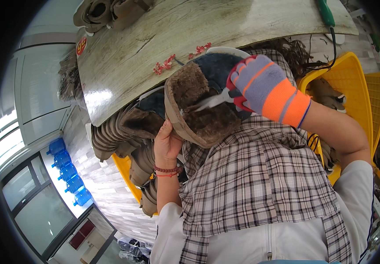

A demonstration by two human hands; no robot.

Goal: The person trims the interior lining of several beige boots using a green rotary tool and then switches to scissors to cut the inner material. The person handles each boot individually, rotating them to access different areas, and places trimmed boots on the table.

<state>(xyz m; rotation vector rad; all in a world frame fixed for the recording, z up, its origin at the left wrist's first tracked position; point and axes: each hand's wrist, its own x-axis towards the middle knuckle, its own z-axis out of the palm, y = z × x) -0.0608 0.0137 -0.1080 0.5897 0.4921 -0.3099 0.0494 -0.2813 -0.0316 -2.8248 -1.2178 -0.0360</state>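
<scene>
A brown boot upper (pixel 182 119) with brown fleece lining rests in my lap, its opening facing up. Dark blue fur and a pale curved edge show at its far side. My left hand (pixel 168 141), bare with red bracelets at the wrist, grips the near left rim. In a grey and orange glove, my right hand (pixel 260 86) is closed around the red handles of scissors (pixel 214 101). The scissor blades point left into the opening, over the fleece. Whether they touch it I cannot tell. Another fleece-lined upper (pixel 139 123) lies just left of my left hand.
A wood-patterned table (pixel 132 66) spans the far side, with brown pieces (pixel 110 13) and a green-handled corded tool (pixel 325 13) on it. Stacked uppers (pixel 106 134) hang at its left edge. A yellow basket (pixel 359 88) stands right; a plaid apron (pixel 242 185) covers my lap.
</scene>
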